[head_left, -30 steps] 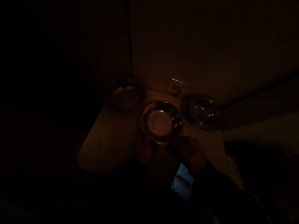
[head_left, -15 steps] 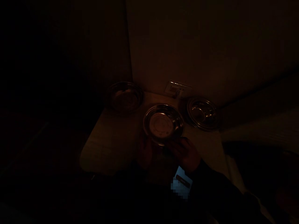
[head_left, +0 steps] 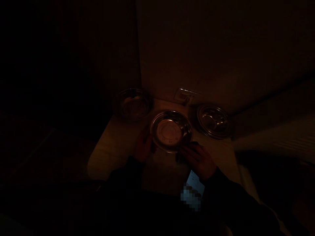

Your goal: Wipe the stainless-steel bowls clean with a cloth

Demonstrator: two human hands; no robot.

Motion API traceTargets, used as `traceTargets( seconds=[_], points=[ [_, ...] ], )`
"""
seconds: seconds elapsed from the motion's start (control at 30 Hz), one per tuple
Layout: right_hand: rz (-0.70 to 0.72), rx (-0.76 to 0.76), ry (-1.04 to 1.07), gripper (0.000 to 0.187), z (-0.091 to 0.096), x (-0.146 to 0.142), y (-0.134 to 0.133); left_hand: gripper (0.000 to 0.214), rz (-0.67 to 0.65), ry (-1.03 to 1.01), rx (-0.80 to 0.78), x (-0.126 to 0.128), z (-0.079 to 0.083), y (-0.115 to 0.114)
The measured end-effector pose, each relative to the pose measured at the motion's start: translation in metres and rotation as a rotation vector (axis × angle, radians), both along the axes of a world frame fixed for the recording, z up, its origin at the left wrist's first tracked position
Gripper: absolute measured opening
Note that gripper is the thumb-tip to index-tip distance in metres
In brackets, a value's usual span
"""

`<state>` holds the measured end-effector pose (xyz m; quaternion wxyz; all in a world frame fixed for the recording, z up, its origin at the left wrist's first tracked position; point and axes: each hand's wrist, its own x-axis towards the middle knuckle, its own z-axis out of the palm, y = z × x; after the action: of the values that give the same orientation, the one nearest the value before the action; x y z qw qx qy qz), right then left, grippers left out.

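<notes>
A shallow round metal bowl (head_left: 169,131) with a wide shiny rim lies in the middle of a light wooden tabletop (head_left: 105,154). At its left side is my left hand (head_left: 142,146), fingers stretched out along the rim; the dark hides whether they touch it. My right hand (head_left: 199,160) reaches to the bowl's lower right edge, its fingertips at the rim, seemingly gripping it. The undersides of those fingers do not show. Below the right wrist glows a bluish screen (head_left: 195,183), partly blurred into blocks.
Another metal bowl (head_left: 134,105) stands at the back left corner of the table. More metal dishes, seemingly stacked (head_left: 214,121), sit at the back right. A wall plate (head_left: 188,95) is fixed to the wall behind. The room is very dark.
My left hand has moved up and left, from below the bowl to its left side. The bowl has shifted very slightly left; my right hand stays by its lower right edge.
</notes>
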<state>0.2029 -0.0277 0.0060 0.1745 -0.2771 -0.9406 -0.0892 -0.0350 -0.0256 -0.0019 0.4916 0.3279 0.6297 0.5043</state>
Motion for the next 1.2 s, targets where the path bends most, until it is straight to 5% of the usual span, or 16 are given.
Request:
traceTargets(
  seconds=[0.13,0.33,0.97,1.2],
  points=[
    [-0.028,0.023,0.007,0.033,-0.005,-0.003,-0.003,0.059,-0.091,-0.065,-0.003,0.005,-0.002,-0.005],
    [-0.027,0.019,0.035,0.029,-0.009,-0.030,-0.013,0.054,-0.025,-0.017,-0.015,0.014,0.004,-0.009],
    [-0.109,0.060,0.015,0.035,-0.011,-0.016,-0.014,0.059,0.053,-0.065,-0.049,0.024,-0.004,-0.014],
    [-0.050,0.018,0.013,0.036,-0.015,-0.035,-0.018,0.062,0.064,-0.063,-0.039,0.028,-0.003,-0.019]
  ],
)
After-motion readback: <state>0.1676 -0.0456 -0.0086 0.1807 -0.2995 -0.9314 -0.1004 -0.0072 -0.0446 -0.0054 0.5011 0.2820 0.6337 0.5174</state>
